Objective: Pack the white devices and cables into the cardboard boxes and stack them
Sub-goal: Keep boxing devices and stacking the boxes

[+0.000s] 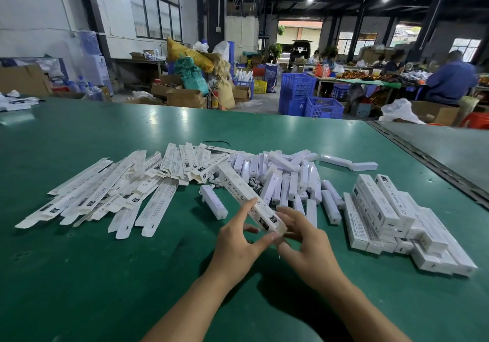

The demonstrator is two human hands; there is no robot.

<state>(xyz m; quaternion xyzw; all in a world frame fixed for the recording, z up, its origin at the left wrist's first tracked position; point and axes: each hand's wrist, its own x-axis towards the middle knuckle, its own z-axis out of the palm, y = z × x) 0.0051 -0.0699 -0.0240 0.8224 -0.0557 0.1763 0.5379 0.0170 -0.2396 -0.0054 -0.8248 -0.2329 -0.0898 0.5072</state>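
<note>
A long white cardboard box (pixel 246 196) slants over the green table (pixel 79 275), its near end between both hands. My left hand (pixel 238 246) pinches that end with thumb and forefinger. My right hand (pixel 304 246) grips the same end from the right, fingers curled around it. One white device (pixel 213 201) lies just left of the box. Behind lies a heap of several white devices (pixel 288 180) with coiled white cables (pixel 255 183) among them. Flat unfolded boxes (pixel 111 193) spread out at the left. Closed boxes (pixel 391 217) are stacked at the right.
A thin black tie (pixel 217 143) lies beyond the heap. A metal rail (pixel 428 161) borders the table on the right. Past the far edge stand blue crates (pixel 312 98), cardboard cartons (pixel 185 97) and sacks; several people sit at distant tables.
</note>
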